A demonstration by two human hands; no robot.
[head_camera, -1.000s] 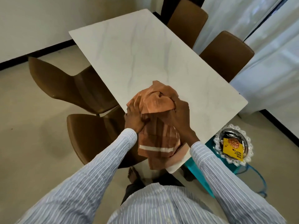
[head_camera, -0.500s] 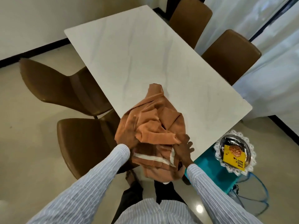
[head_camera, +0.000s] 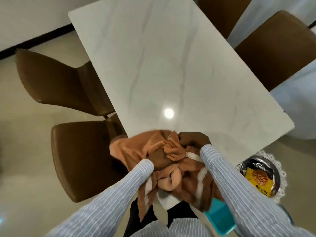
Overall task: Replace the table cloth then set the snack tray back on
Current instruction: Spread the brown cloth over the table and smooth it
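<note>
Both hands gripped the bunched orange cloth [head_camera: 145,147]: left hand [head_camera: 159,159] and right hand [head_camera: 193,139]. It lay at the bench [head_camera: 171,65] edge beneath them.

Lit evenly and brightly, softly diffused. Showed one round glare spot on the glossy table top [head_camera: 171,65] just below centre, mirroring an overhead lamp. Glowed pale through the sheer curtains [head_camera: 294,106] toward 2 and 3 o'clock, nearly washed out. Cast only soft shadows beneath the brown chairs [head_camera: 82,158] around 9 o'clock. Smeared with motion blur across the orange cloth [head_camera: 142,147] and the striped sleeves [head_camera: 239,194] near 6 o'clock. Bent the table's straight edges with wide-angle distortion, strongest toward the corners. Stayed soft throughout, without crisp detail.
</note>
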